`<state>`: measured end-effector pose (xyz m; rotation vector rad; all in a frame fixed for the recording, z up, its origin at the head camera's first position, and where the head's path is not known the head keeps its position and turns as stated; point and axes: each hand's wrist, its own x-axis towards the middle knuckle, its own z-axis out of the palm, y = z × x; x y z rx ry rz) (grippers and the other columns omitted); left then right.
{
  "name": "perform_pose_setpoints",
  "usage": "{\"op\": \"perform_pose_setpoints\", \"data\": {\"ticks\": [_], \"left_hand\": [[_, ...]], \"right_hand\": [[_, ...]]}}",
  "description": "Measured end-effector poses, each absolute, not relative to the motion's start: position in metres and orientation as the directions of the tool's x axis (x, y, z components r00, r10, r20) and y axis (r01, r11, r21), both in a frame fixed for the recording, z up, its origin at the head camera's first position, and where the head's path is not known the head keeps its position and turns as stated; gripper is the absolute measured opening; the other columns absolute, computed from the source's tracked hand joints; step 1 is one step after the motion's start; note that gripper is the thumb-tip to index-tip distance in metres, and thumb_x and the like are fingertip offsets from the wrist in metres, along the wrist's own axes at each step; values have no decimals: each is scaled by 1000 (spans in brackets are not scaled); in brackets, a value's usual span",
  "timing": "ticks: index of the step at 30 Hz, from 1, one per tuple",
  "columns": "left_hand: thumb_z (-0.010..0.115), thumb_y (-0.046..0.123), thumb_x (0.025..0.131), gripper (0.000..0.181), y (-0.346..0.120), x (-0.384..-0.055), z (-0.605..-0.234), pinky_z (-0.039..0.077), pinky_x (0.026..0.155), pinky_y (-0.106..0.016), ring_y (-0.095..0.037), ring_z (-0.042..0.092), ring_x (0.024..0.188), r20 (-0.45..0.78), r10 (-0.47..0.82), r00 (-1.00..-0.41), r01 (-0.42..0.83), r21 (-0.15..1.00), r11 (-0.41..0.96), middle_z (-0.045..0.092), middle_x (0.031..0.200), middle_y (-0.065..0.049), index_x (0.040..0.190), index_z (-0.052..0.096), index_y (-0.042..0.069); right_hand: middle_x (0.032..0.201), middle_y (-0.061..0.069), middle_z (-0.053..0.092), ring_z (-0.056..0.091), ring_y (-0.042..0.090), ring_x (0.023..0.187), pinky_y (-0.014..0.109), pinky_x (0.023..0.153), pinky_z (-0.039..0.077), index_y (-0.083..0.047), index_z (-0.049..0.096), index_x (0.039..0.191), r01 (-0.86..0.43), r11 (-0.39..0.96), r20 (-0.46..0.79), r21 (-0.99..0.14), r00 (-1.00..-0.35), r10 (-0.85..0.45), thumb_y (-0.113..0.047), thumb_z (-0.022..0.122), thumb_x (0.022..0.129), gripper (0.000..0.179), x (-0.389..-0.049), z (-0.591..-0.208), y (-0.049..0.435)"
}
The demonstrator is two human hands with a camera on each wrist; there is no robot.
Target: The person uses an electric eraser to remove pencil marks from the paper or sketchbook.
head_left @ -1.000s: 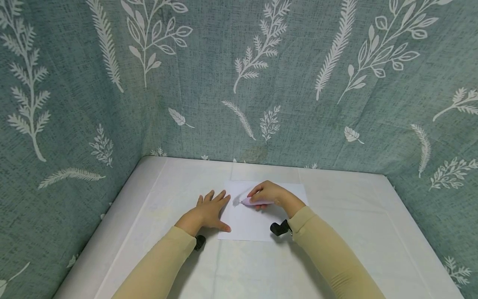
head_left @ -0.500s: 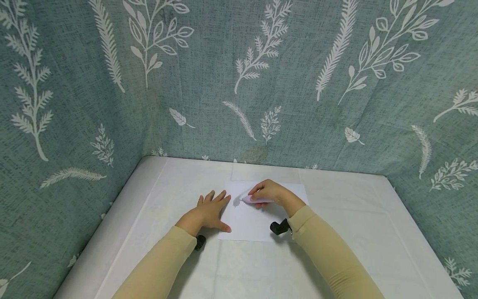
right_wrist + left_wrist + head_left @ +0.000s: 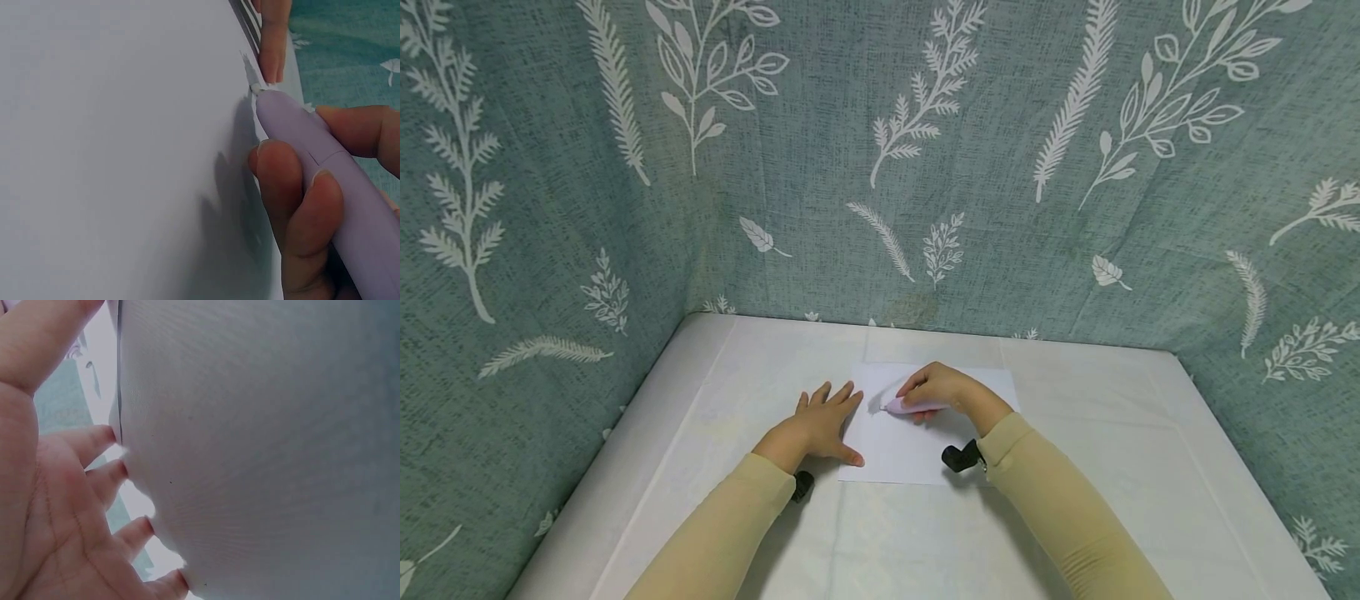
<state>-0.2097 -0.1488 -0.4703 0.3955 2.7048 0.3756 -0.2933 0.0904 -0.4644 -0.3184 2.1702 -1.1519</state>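
In the head view a white sheet of paper (image 3: 887, 454) lies on the white-covered table. My left hand (image 3: 815, 429) rests at its left edge with spread fingers, the thumb over the paper; the left wrist view shows the palm (image 3: 72, 531) and the fingertips on the white surface. My right hand (image 3: 942, 389) pinches a lavender electric eraser (image 3: 312, 140) between thumb and fingers. Its small white tip (image 3: 255, 89) is at the paper, pointing left. A grey patch (image 3: 875, 403) lies by the tip; I cannot tell whether it is shading or shadow.
A white cloth (image 3: 1097, 467) covers the table. Behind and at both sides hangs a green-blue curtain (image 3: 820, 158) with white leaf prints. A black wrist camera (image 3: 961, 457) sits under the right wrist, and another black camera (image 3: 802, 486) under the left.
The eraser's tip has shifted slightly right and up, then back left and down, with the right hand. My left hand and the paper have stayed in place.
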Motion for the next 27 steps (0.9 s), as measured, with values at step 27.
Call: {"op": "perform_pose_setpoints", "data": {"ticks": [27], "left_hand": [[85, 59, 69, 115, -149, -211, -471, 8, 115, -68, -45, 7, 151, -339, 317, -886, 222, 290, 931, 16, 167, -8, 159, 29, 15]], "right_hand": [[84, 9, 74, 66, 14, 60, 27, 59, 55, -3, 76, 106, 117, 563, -437, -818, -763, -476, -11, 73, 89, 19, -297, -462, 91]]}}
